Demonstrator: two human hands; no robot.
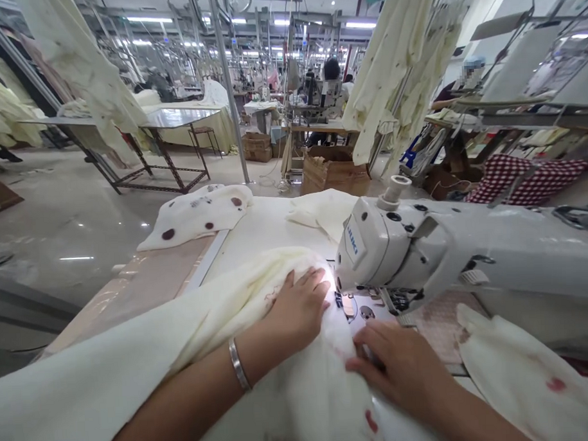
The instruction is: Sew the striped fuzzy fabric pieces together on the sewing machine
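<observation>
A large piece of cream fabric [148, 341] with reddish printed marks lies across the sewing table and runs up to the needle area of a white sewing machine [449, 247]. On top of it, just left of the presser foot [346, 303], my left hand [301, 304] rests flat with its fingers spread a little; a silver bangle is on that wrist. My right hand [400, 361] is below the needle plate, its thumb and curled fingers closed at the fabric's right edge. The fingertips' undersides are hidden. A lamp lights the spot beside the needle.
Dotted white fabric [202, 211] lies at the table's far left corner. Another cream piece [530, 366] is at the right, under the machine arm. Cream garments [394, 62] hang beyond the table. Cardboard boxes [333, 171], a metal-framed table [175, 118] and co-workers are farther back.
</observation>
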